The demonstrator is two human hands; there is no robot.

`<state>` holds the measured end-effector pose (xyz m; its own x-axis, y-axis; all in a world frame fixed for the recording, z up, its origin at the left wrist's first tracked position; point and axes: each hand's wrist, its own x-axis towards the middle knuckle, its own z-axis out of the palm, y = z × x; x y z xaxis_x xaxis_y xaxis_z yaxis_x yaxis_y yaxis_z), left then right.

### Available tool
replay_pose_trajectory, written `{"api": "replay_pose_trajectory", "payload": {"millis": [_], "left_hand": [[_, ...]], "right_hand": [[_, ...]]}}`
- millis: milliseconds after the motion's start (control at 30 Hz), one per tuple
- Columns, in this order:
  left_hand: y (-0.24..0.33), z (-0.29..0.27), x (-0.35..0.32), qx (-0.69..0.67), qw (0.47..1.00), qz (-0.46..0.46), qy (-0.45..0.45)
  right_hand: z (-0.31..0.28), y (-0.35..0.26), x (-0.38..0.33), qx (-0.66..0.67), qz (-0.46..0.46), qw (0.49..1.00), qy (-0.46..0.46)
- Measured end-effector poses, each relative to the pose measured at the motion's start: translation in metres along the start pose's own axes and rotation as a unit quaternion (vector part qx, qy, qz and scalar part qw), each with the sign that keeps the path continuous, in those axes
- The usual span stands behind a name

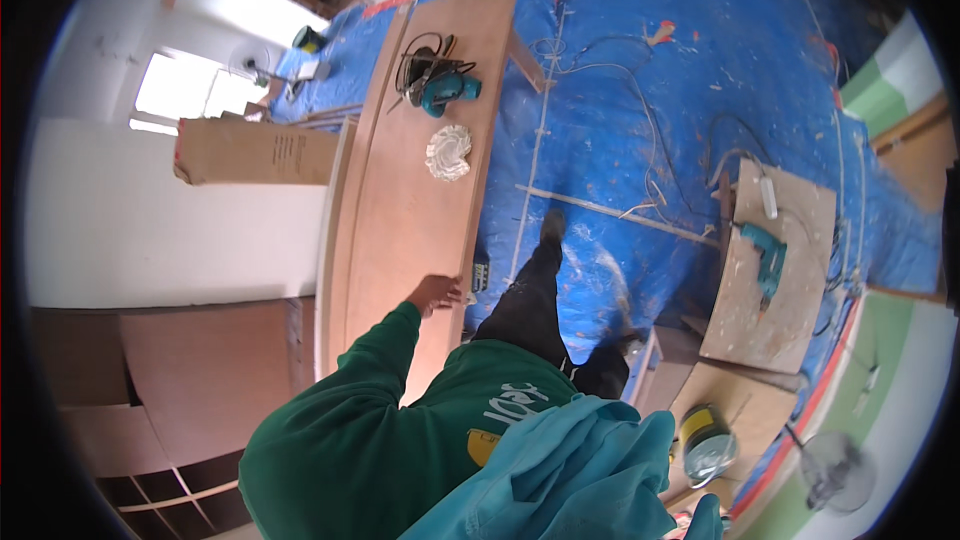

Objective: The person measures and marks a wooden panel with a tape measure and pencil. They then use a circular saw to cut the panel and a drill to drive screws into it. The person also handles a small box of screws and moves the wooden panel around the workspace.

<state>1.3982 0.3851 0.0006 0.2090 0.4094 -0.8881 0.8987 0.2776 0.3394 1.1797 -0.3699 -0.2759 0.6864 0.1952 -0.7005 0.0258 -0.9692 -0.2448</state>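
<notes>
My left hand [437,294] is over the near part of a long wooden panel [400,210], at its right edge. Its fingers are stretched out and loosely apart, and I see nothing held in them. Farther along the panel lie a teal power tool [448,93] with a coiled black cord and a crumpled whitish cloth pad [449,153]. Below the edge, beside my fingers, a small dark boxy item [480,276] shows. My right hand does not show; a teal cloth [560,470] hangs across my front on that side.
Blue plastic sheeting [620,130] covers the floor, with cables [640,90] strewn over it. On the right, a teal drill [767,262] lies on a stained board [745,330]. Nearby are a bucket [706,440] and a fan [838,475]. A cardboard box [260,152] is left of the panel.
</notes>
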Motion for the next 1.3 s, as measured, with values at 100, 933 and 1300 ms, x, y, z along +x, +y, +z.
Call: {"api": "replay_pose_trajectory", "payload": {"millis": [100, 933, 1300], "left_hand": [[0.051, -0.037, 0.061, -0.096, 0.994, 0.051, 0.002], [0.387, -0.154, 0.274, 0.078, 0.872, 0.421, 0.237], [0.580, -0.151, 0.194, 0.301, 0.849, 0.435, -0.016]], "right_hand": [[-0.045, -0.014, 0.036, -0.060, -0.255, 0.961, 0.091], [-0.425, -0.356, 0.212, 0.511, 0.160, 0.843, 0.057], [-0.350, -0.449, 0.176, 0.619, 0.299, 0.683, 0.248]]}}
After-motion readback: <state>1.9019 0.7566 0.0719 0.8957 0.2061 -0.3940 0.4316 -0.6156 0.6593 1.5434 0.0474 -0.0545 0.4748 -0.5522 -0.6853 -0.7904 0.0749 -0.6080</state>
